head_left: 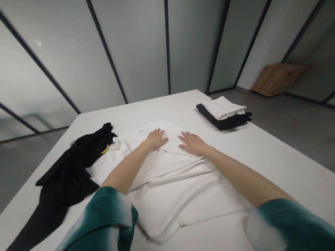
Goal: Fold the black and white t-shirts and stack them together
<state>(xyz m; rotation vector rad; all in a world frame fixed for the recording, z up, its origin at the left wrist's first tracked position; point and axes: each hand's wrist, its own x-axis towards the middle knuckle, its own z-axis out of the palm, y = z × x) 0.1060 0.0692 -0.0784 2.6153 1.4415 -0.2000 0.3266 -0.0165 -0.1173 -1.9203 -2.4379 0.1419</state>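
Note:
A white garment (187, 197), probably a T-shirt, lies spread on the white table in front of me, with creases running across its middle. My left hand (156, 138) rests flat on its far part, fingers stretched out. To the right, my right hand (192, 143) presses flat on the same cloth with its fingers spread. Neither hand grips anything. Black clothing (71, 175) lies crumpled to the left, touching the white cloth, and a small yellow patch (105, 149) shows at its edge.
At the far right of the white table (280, 169) sits a folded stack, a white cloth (223, 107) on top of a black one (230, 123). Frosted glass panels (140, 40) stand behind the table. A wooden box-like piece (276, 79) is on the floor at right.

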